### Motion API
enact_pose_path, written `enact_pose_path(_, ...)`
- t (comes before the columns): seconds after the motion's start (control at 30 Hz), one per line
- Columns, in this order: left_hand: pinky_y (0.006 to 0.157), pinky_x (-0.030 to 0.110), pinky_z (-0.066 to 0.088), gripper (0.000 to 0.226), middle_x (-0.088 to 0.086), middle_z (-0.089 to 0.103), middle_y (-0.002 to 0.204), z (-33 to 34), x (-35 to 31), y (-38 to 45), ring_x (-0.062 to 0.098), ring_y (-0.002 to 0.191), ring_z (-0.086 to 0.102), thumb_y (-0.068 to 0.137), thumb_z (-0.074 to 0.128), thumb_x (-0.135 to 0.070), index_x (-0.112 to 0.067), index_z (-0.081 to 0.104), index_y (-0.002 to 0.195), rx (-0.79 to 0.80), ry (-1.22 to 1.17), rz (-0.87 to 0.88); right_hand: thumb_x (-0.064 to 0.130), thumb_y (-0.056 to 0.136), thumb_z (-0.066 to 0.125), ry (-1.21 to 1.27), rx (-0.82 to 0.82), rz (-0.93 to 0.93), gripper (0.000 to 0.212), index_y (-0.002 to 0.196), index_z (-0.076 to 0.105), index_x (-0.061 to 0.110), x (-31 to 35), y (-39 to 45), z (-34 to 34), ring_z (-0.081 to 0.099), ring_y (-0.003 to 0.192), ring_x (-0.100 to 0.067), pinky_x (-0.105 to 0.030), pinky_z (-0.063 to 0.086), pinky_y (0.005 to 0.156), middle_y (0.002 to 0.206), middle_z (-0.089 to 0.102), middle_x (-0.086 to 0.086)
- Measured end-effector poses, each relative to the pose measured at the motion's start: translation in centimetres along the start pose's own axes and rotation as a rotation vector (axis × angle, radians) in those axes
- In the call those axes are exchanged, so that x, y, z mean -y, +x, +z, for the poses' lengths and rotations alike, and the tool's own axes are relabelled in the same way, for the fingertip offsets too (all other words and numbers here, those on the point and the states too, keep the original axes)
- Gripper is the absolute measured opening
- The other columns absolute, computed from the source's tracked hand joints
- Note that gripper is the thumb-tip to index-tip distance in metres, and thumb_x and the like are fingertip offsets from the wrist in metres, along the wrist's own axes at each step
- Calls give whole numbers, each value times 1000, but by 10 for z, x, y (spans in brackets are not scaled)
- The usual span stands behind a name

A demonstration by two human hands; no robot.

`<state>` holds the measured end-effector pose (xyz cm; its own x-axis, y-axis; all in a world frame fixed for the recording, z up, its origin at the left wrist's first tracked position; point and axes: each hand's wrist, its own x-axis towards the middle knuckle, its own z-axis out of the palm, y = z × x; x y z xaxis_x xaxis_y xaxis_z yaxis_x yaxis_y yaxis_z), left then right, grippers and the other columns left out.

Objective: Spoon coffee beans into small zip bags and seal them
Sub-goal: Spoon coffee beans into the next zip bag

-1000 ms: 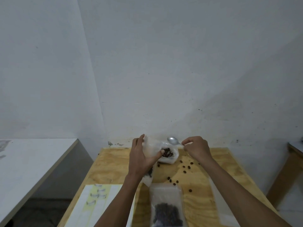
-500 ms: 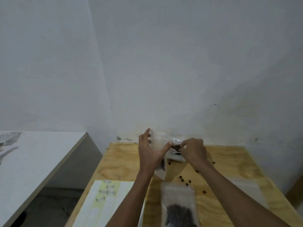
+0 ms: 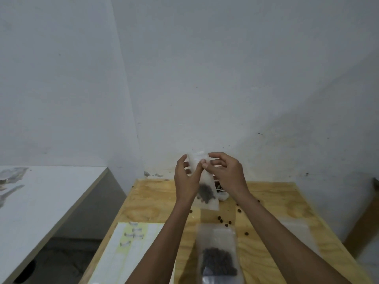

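You are holding a small zip bag (image 3: 206, 188) up in the air with both hands, above the wooden table (image 3: 155, 198). Your left hand (image 3: 187, 178) is pinching the bag's top edge with its thumb and fingers. Your right hand (image 3: 225, 174) is pinching the same top edge, right next to your left thumb. The bag is hanging down between your hands, and dark coffee beans (image 3: 206, 193) are sitting in its bottom. Behind your right wrist, an open bag of beans (image 3: 220, 190) is sitting on the table. Below your hands, loose beans (image 3: 224, 221) are lying on the wood. Closer to you, a filled zip bag (image 3: 218, 257) is lying flat. Below your left arm, a white paper sheet (image 3: 127, 249) is lying.
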<state>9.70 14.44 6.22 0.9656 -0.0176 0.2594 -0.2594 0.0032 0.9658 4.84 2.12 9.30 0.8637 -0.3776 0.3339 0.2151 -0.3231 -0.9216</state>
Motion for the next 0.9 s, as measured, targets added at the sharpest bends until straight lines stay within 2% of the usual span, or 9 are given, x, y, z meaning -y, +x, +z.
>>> enact_pose_path(0.1, 70, 11, 52, 51, -1, 64, 124, -5, -16, -7, -2, 96, 64, 101, 56, -49, -21, 52, 144, 9, -45, 22, 18, 90, 77, -44, -87, -111, 36, 125, 68, 20, 16, -5, -2, 73, 82, -11, -27, 63, 72, 91, 74, 3)
enact_pose_path(0.17, 71, 11, 52, 40, 2, 67, 116, -10, -25, -11, -7, 87, 65, 104, 56, -39, -23, 55, 140, -6, -93, 62, 13, 93, 74, -44, -145, -174, 37, 128, 65, 23, 23, -8, -8, 71, 75, -10, -27, 62, 69, 88, 72, 3)
enact_pose_path(0.23, 69, 15, 54, 39, 10, 71, 104, -17, -34, -15, 2, 82, 68, 103, 63, -26, -24, 55, 141, -4, -162, 115, 11, 94, 71, -37, -161, -215, 28, 120, 69, 22, 31, -12, -13, 70, 72, -10, -33, 63, 66, 89, 70, 4)
enact_pose_path(0.3, 67, 25, 58, 40, 15, 72, 95, -21, -44, -19, 15, 78, 70, 101, 65, -13, -22, 57, 139, 24, -231, 147, 7, 93, 70, -34, -156, -231, 18, 105, 74, 20, 38, -15, -18, 70, 77, -10, -33, 61, 68, 92, 71, 10)
enact_pose_path(0.37, 68, 30, 59, 31, 11, 73, 96, -23, -53, -21, 14, 77, 70, 100, 63, -5, -17, 64, 129, 46, -235, 181, 10, 92, 72, -3, -134, -222, 14, 98, 77, 21, 46, -17, -21, 68, 78, -8, -28, 57, 71, 93, 74, 13)
enact_pose_path(0.47, 71, 30, 56, 23, 5, 72, 101, -25, -64, -24, 6, 79, 67, 96, 62, 3, -11, 72, 111, 70, -225, 189, 17, 89, 78, 26, -131, -213, 7, 95, 79, 19, 55, -22, -26, 64, 75, 1, -21, 52, 71, 92, 76, 11)
enact_pose_path(0.63, 65, 32, 57, 26, 9, 69, 96, -23, -75, -31, 20, 78, 67, 91, 61, 10, -10, 74, 103, 89, -241, 215, 12, 87, 78, 38, -151, -190, 9, 93, 80, 18, 60, -27, -34, 58, 65, -1, -19, 51, 66, 86, 76, 8)
enact_pose_path(0.77, 66, 28, 56, 25, 5, 73, 101, -21, -82, -35, 19, 81, 66, 92, 62, 8, -9, 74, 105, 88, -264, 245, 17, 87, 79, 142, -138, -151, 8, 94, 81, 22, 64, -30, -37, 60, 68, -5, -22, 51, 67, 89, 77, 8)
enact_pose_path(0.9, 67, 26, 56, 13, 5, 75, 102, -18, -89, -37, 13, 90, 69, 92, 74, -4, -6, 74, 105, 93, -318, 242, 18, 86, 80, 184, -127, -148, 7, 93, 82, 19, 70, -31, -36, 61, 70, -2, -22, 51, 69, 77, 74, 13)
